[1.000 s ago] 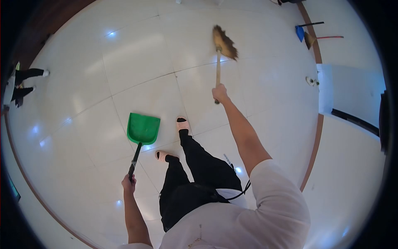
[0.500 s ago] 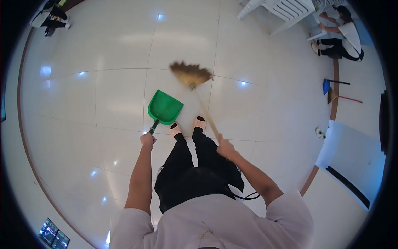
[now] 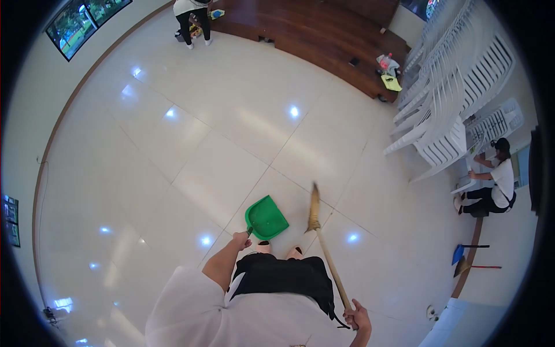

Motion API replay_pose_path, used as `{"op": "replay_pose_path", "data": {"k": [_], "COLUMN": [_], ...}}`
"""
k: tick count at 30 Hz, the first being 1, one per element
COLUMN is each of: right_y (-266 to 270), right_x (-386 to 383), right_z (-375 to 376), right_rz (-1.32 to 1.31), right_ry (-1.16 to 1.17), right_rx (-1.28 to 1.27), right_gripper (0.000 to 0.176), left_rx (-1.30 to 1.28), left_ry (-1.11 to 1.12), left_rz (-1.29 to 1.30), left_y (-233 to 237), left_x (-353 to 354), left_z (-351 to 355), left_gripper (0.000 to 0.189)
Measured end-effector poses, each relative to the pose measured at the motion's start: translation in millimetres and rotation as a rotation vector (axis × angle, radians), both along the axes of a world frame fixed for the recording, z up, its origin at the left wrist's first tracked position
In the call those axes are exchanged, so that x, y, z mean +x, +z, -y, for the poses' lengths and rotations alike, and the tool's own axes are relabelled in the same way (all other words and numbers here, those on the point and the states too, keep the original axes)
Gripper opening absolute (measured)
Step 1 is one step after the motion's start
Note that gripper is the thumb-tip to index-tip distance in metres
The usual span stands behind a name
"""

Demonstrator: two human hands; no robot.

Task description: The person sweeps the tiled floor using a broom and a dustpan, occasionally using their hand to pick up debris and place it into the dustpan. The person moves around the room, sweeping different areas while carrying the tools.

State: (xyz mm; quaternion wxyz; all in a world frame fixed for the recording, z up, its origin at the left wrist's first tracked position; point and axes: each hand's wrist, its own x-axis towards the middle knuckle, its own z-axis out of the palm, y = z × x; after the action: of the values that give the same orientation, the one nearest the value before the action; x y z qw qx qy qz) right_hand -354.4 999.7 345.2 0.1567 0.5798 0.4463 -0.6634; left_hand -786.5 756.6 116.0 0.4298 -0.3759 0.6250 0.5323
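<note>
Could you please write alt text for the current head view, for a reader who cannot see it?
The camera wearer's left hand holds a green dustpan, their right hand a broom; around them is shiny tiled floor, with a co-worker beside stacked white chairs at right.

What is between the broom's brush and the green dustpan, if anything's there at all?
Nothing I can see is in the way. Only bare, shiny floor shows between the broom's brush and the green dustpan. The slippered feet are close by, but nearer the body, outside that gap.
</note>
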Motion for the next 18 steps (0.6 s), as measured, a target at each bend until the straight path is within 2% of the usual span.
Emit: {"op": "replay_pose_path", "data": {"k": [2, 7, 9, 10, 11, 13, 14, 16, 17, 18], "right_y": [-5.0, -23.5, -34.4, -40.7, -46.0, -54.1, -63.0, -98.9, -127.6, -128.4], "right_x": [28.2, 77.8, 100.4, 115.6, 130.8, 162.3, 176.0, 225.9, 253.4, 260.6], "right_z": [9.7, -3.3, -31.3, -45.6, -58.7, -86.0, -100.8, -108.6, -127.0, -133.0], "right_rz": [-0.043, 0.012, 0.065, 0.019, 0.027, 0.05, 0.102, 0.003, 0.1, 0.002], "right_ry": [-0.365, -0.604, -0.77, -0.842, -0.854, -0.901, -1.009, -0.979, -0.949, -1.003], "right_rx": [-0.08, 0.043, 0.121, 0.087, 0.082, 0.094, 0.072, 0.246, 0.259, 0.255], "right_gripper": [0.081, 0.068, 0.056, 0.033, 0.033, 0.008, 0.019, 0.025, 0.032, 0.025], "left_rx": [0.086, 0.086, 0.214, 0.27, 0.324, 0.366, 0.346, 0.272, 0.289, 0.293], "left_ry": [0.024, 0.183, 0.323, 0.319, 0.315, 0.356, 0.368, 0.317, 0.337, 0.332], "left_rz": [0.06, 0.135, 0.25, 0.27, 0.293, 0.345, 0.303, 0.273, 0.232, 0.204], "left_y": [-0.2, 16.7, 5.8, 2.8, 5.4, 7.6, 21.7, 64.4, 77.2, 79.7], "left_x": [3.9, 9.7, 10.7, 12.6, 14.9, 18.8, 26.2, 49.8, 60.3, 66.1], "left_z": [4.3, 4.5, -4.5, -9.1, -16.4, -27.9, -36.1, -30.0, -36.5, -45.1], "left_gripper": [0.003, 0.006, 0.007, 0.007, 0.008, 0.012, 0.012, 0.012, 0.012, 0.012]}}
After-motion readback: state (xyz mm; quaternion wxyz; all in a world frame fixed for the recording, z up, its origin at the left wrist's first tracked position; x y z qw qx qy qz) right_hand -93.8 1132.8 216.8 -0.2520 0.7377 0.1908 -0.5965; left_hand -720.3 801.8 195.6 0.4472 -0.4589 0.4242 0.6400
